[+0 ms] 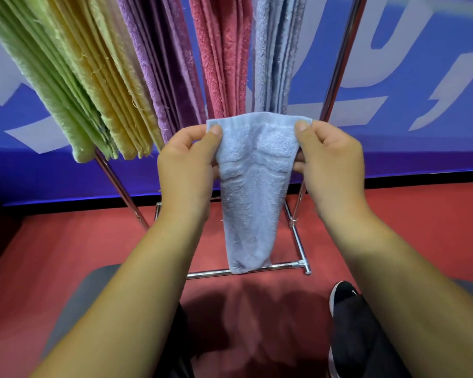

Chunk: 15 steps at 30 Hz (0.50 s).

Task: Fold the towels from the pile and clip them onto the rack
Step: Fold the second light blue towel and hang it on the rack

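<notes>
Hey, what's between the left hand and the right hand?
In the head view, the light blue towel spans the gap between left hand and right hand, each pinching a top corner.

floor (421, 219): red | rack (210, 273): chrome base stands on it, centre | black shoe (344, 294): near right

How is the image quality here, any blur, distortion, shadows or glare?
Head view: wide-angle distortion splays the rack poles outward; blue towel, left hand and right hand are sharp; the shoe near the bottom edge is soft; a diffuse shadow darkens the red floor; the base bar glints.
</notes>
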{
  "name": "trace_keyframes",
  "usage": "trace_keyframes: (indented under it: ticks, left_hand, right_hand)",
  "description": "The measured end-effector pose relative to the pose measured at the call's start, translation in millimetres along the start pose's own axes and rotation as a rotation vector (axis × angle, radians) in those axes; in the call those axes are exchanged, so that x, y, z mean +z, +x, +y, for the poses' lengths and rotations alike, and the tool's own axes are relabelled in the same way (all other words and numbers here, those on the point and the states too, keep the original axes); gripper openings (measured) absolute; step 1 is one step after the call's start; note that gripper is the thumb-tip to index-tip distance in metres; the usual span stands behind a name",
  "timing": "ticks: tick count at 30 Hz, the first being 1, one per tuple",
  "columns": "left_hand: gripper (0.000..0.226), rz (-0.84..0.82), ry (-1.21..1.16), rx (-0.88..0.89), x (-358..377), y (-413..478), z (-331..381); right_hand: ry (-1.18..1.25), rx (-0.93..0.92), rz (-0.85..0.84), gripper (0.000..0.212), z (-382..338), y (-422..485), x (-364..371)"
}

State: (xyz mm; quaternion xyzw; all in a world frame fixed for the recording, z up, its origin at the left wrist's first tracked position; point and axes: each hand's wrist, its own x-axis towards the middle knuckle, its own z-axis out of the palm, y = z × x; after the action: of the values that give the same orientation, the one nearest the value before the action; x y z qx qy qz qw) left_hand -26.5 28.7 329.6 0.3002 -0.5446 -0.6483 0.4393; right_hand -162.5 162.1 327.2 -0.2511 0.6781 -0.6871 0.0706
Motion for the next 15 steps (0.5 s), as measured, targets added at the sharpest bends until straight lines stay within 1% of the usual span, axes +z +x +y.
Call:
trace_keyframes:
  ticks: [6, 11, 15]
  left_hand:
    - [0.012, -0.038, 0.132, 0.13, 16, -21, 1]
    - [0.01, -0.011, 0.232, 0.174, 26, -35, 0]
    - [0.007, -0.031, 0.256, 0.189, 31, -42, -1]
  right_hand:
    - [-0.055, -0.043, -0.023, 0.022, -15, -18, 12]
    - [-0.089, -0.065, -0.052, 0.02, -20, -32, 17]
    - [-0.123, -0.078, -0.05, 0.019, -22, -35, 17]
